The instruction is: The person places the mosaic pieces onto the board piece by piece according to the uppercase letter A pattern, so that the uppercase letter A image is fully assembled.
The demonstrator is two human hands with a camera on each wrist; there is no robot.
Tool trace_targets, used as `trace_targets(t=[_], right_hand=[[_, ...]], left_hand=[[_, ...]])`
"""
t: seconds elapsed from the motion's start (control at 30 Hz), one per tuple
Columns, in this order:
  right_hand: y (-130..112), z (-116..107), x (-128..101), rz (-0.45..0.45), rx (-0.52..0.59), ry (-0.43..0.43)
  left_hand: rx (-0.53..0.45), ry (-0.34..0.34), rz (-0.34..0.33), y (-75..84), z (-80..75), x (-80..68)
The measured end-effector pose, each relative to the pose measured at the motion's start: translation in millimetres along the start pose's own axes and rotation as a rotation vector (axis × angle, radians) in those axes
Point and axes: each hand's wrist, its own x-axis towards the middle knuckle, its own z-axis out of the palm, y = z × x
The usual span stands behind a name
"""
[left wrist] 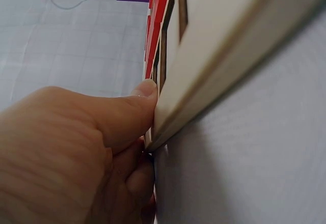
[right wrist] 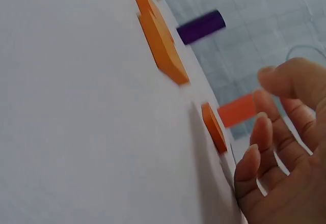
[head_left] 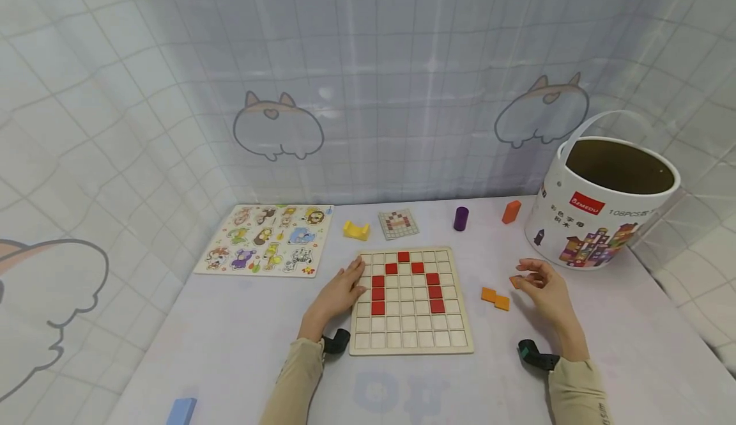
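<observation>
Sleeves frame the view; the left hand (head_left: pixel 340 292) grips the near-left edge of the wooden grid board (head_left: pixel 409 342), thumb on the rim. Just beyond the right hand's (head_left: pixel 545 289) loosely curled fingertips lies a small orange tile (head_left: pixel 515 280), seemingly touched but not gripped. It looks light, stiff and smooth, best pinched by opposite edges.
</observation>
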Motion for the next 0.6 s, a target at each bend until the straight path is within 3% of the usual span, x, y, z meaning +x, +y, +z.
trace_targets(t=[0.2,0.4,0.6], right_hand=[[2.4,-8.9,-0.6,0.112,-0.166,-0.041],[5.5,-7.5,0.3,0.104,-0.292,-0.08],[4.6,-5.8,0.6,0.138,-0.32,-0.156]], left_hand=[[0.0,0.002,0.013,0.5,0.0,0.9],[0.013,-0.002,0.003,0.7,-0.4,0.8],[0.007,0.001,0.003,0.9,-0.2,-0.9]])
